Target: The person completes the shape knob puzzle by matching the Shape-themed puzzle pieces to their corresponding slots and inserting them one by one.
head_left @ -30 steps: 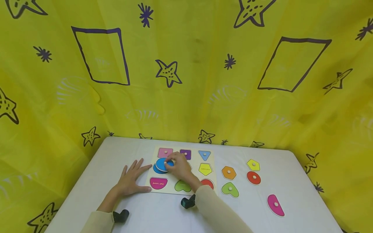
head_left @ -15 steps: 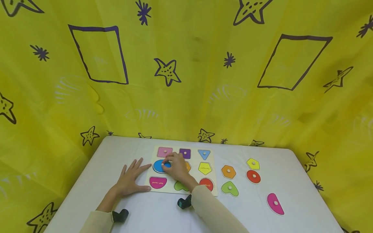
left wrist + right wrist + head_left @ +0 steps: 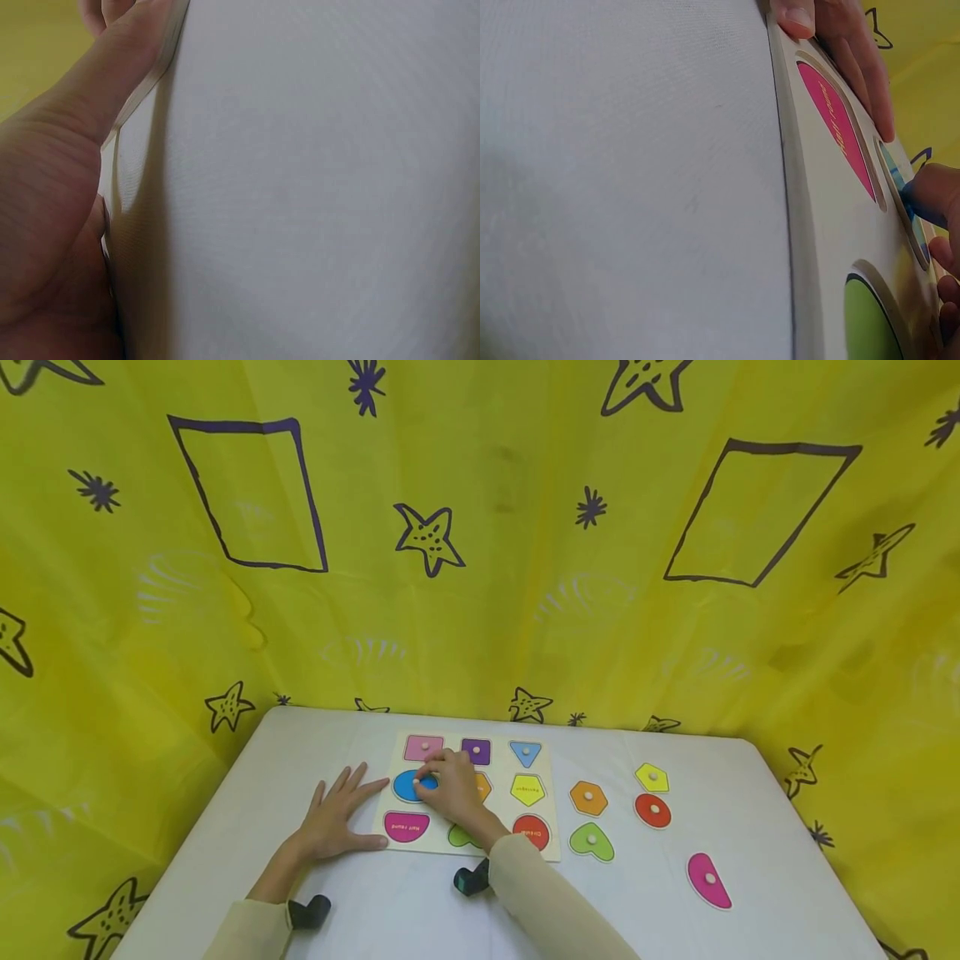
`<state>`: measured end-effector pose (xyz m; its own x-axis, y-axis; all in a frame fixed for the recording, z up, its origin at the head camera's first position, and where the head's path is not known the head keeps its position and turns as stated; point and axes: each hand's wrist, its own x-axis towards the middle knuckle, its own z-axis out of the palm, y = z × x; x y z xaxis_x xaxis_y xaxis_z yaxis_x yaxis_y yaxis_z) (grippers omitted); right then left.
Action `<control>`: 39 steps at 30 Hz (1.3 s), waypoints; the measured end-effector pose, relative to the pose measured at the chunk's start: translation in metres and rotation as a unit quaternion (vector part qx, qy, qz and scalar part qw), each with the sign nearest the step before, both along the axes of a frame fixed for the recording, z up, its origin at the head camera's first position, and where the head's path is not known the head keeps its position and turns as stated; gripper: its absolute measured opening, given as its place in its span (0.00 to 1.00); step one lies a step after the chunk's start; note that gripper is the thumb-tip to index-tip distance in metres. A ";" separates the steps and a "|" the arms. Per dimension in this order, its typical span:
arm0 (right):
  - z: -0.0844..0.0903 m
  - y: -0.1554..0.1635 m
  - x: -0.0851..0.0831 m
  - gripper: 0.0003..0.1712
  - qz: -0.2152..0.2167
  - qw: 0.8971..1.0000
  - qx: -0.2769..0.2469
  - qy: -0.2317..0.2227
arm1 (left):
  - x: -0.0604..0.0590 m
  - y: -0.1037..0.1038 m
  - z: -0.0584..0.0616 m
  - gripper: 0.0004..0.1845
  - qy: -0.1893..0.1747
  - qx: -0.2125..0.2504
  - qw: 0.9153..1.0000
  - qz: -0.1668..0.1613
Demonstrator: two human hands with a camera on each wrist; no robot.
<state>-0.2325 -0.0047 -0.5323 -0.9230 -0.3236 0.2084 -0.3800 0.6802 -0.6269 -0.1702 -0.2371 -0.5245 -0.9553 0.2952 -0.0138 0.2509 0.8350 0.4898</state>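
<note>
One blue oval piece point(image 3: 408, 786) under right hand point(image 3: 453, 789)

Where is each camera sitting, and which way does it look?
Head: up high, looking forward and down at the table and puzzle board; both hands and sleeves show.
Left wrist: low beside the left hand, looking along the tablecloth and the board's edge.
Right wrist: low on the table, looking along the board at the pink half-round; fingers of the right hand touch the blue circle.
All three share the board.
</note>
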 end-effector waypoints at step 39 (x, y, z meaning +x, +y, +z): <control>0.003 0.001 0.001 0.05 0.006 1.000 0.012 0.007 | -0.001 0.000 -0.004 0.52 0.008 0.007 1.000 -0.001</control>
